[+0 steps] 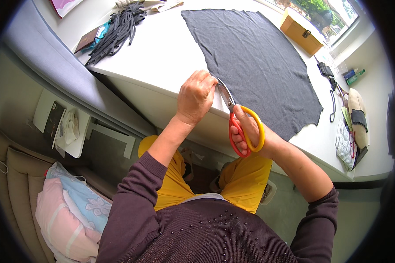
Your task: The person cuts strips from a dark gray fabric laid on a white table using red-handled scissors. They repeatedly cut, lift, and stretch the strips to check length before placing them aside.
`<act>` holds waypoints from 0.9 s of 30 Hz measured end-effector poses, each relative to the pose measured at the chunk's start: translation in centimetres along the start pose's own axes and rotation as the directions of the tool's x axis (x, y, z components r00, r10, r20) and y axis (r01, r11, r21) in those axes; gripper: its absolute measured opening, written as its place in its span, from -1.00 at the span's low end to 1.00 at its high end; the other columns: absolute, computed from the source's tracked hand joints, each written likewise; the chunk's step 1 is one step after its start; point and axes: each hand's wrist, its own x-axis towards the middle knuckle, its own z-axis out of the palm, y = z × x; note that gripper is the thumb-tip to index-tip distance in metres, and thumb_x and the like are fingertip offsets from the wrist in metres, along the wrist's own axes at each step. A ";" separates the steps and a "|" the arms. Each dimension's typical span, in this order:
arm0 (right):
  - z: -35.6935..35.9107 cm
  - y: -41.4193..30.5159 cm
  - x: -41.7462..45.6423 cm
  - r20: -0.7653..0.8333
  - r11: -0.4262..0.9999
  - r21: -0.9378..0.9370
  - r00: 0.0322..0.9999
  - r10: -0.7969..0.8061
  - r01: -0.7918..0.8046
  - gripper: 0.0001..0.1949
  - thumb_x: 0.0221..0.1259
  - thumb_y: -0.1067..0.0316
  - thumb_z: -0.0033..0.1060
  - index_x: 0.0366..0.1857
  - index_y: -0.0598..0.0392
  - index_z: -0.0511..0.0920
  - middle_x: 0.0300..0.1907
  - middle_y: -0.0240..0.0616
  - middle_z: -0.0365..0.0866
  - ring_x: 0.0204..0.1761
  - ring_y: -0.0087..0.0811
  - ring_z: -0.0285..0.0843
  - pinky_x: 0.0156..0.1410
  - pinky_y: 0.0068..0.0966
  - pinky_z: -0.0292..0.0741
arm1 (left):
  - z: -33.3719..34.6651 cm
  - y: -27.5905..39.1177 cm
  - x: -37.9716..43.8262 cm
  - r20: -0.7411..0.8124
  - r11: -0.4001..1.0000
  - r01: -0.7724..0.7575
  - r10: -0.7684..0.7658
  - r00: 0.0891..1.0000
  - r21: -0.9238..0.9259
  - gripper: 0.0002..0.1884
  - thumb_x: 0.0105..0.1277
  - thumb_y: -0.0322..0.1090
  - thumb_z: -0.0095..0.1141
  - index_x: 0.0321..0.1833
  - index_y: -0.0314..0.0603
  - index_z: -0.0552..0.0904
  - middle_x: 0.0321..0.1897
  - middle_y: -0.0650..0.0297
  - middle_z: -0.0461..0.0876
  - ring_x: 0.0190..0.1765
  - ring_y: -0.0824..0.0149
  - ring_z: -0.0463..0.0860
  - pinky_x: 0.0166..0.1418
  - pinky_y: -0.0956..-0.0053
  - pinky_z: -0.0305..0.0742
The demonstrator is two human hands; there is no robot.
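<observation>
A dark grey piece of fabric (250, 62) lies spread on the white table, its near end reaching the front edge. My right hand (247, 130) holds scissors (229, 98) with one red and one yellow handle, the blades pointing up and left by the fabric's left edge. My left hand (197, 95) is closed with fingertips pinched together at the blade tips; whether they grip the fabric's edge or a cut bit is hidden. A bundle of dark grey fabric strips (118, 36) lies on the table at the far left.
The white table (164, 52) has its front edge just before my knees. A wooden box with a clasp (301, 33) stands by the window. Black straps (326, 70), a beige cushion (357, 115), red-framed glasses (352, 144) and small bottles (354, 77) lie at the right.
</observation>
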 end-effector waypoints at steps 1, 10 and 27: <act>-0.2 -0.1 0.1 0.024 0.999 0.026 0.999 0.026 -0.027 -0.27 0.30 -0.57 -0.42 -0.53 0.00 0.34 -0.65 -0.38 0.37 -0.66 -0.52 0.31 -0.49 -0.58 0.38 | 0.0 0.0 0.0 0.003 1.000 0.001 -0.001 1.000 -0.002 -0.88 0.05 -0.64 0.19 -0.38 -0.26 0.59 -0.43 0.19 0.56 -0.28 0.11 0.60 -0.19 0.27 0.54; -0.8 -2.4 -1.4 0.133 0.993 0.068 0.987 0.088 -0.097 -0.17 0.23 -0.64 -0.52 -0.42 0.08 0.44 -0.45 -0.22 0.58 -0.52 -0.44 0.49 -0.27 -0.53 0.50 | -0.1 0.2 0.1 -0.019 1.000 0.017 -0.017 1.000 -0.018 -0.88 0.05 -0.63 0.18 -0.38 -0.26 0.58 -0.44 0.18 0.55 -0.28 0.10 0.60 -0.19 0.26 0.53; -0.6 -3.9 1.2 0.059 0.997 0.075 0.998 0.016 -0.020 -0.18 0.21 -0.64 -0.41 -0.47 0.09 0.46 -0.49 -0.22 0.56 -0.57 -0.46 0.44 -0.34 -0.51 0.49 | 0.0 -0.3 0.0 -0.051 1.000 0.011 -0.012 0.999 -0.024 -0.89 0.06 -0.63 0.17 -0.39 -0.26 0.57 -0.46 0.18 0.53 -0.31 0.11 0.59 -0.23 0.26 0.53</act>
